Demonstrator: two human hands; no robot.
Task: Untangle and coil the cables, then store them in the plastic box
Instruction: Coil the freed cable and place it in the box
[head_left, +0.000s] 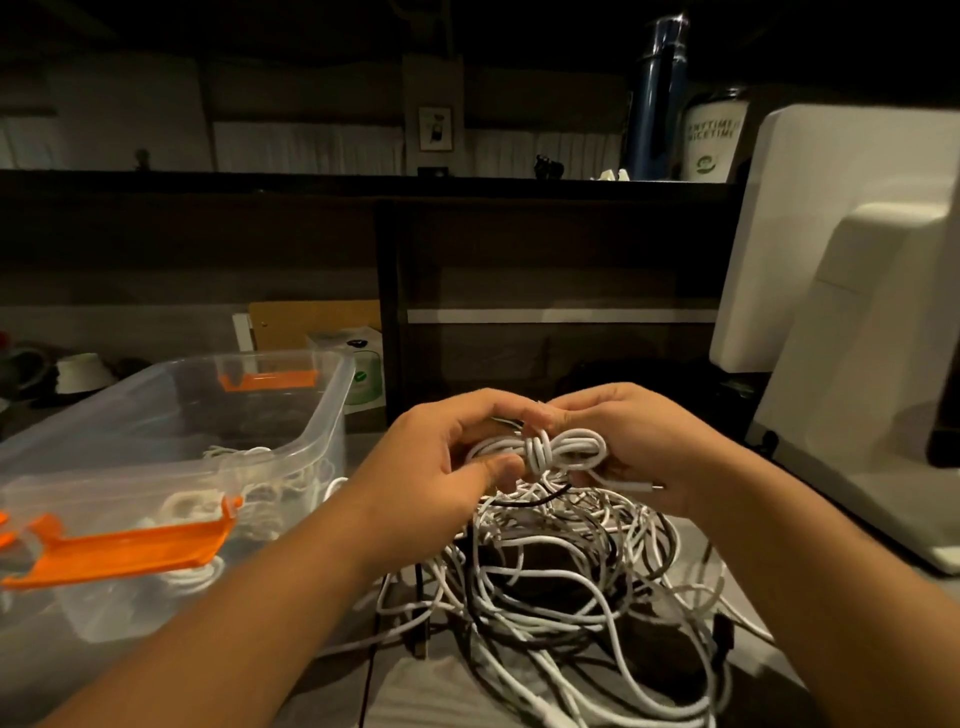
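A clear plastic box with an orange latch sits open-topped at the left, its near-left corner cut off by the frame. Coiled white cables lie inside, blurred through the wall, with free room toward the far side. Just right of the box, the left hand curls round one end of a small white cable bundle. The right hand clasps the other end. Beneath them a tangled heap of white and black cables spills off the near edge. A white monitor stand crowds the right side.
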